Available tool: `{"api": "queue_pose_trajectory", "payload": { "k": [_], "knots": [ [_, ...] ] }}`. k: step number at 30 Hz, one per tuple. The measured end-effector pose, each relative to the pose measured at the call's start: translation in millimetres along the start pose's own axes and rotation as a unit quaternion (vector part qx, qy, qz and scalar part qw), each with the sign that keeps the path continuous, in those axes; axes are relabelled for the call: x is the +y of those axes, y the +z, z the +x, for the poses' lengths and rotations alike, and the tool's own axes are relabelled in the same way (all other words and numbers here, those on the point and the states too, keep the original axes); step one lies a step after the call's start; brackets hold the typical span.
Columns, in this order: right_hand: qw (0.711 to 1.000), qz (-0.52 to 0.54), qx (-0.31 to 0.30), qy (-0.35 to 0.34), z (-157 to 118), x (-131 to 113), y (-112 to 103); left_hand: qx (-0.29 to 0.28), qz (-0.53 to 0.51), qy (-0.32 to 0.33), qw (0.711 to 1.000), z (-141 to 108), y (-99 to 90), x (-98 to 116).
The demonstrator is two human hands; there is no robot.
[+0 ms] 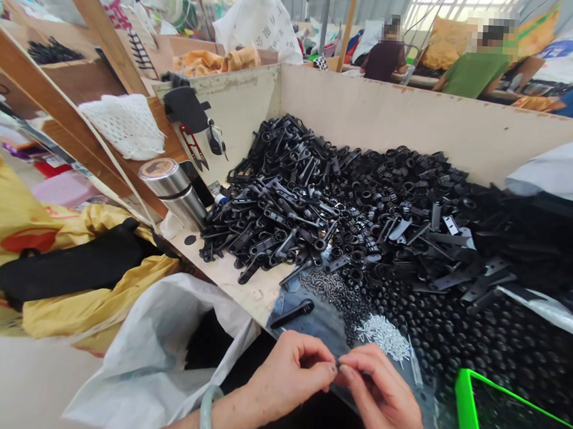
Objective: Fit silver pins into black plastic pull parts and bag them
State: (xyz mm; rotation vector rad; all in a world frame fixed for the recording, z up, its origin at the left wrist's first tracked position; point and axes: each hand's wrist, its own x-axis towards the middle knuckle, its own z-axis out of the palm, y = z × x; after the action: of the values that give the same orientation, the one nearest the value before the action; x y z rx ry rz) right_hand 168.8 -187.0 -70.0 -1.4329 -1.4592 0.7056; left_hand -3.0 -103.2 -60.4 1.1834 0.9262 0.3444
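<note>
My left hand (292, 373), with a pale bangle (206, 412) at its wrist, is closed in a pinch. Its fingertips meet those of my right hand (383, 392), also pinched, over the front edge of the bench. A tiny dark piece shows between the fingertips, too small to name. Just beyond the hands, a single black plastic handle-like part (292, 313) lies on the grey sheet (326, 319). Behind my right hand is a heap of silvery screws or pins (386, 335), with small dark metal bits (330, 290) beside it.
Black plastic parts (276, 220) are piled across the walled bench (417, 112). A bright green bin (466, 409) stands at the right. At left are a steel flask (177, 193), hanging red-handled snips (193, 147) and an open white sack (139, 354). Two people sit behind the far wall.
</note>
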Motion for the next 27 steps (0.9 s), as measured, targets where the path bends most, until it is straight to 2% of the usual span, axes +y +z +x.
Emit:
{"api": "queue_pose_trajectory", "payload": {
  "k": [10, 19, 27],
  "knots": [
    [0.999, -0.027, 0.001, -0.036, 5, -7, -4, -0.013, 0.027, 0.003, 1.0, 1, -1.4, 3],
    [0.999, -0.021, 0.005, -0.029, 8, -11, -2, -0.018, 0.04, 0.005, 0.999, -2, -2.0, 5],
    [1.0, -0.009, 0.004, -0.023, 6, -5, 0, -0.02, 0.031, 0.007, 0.999, -2, -2.5, 2]
  ]
}}
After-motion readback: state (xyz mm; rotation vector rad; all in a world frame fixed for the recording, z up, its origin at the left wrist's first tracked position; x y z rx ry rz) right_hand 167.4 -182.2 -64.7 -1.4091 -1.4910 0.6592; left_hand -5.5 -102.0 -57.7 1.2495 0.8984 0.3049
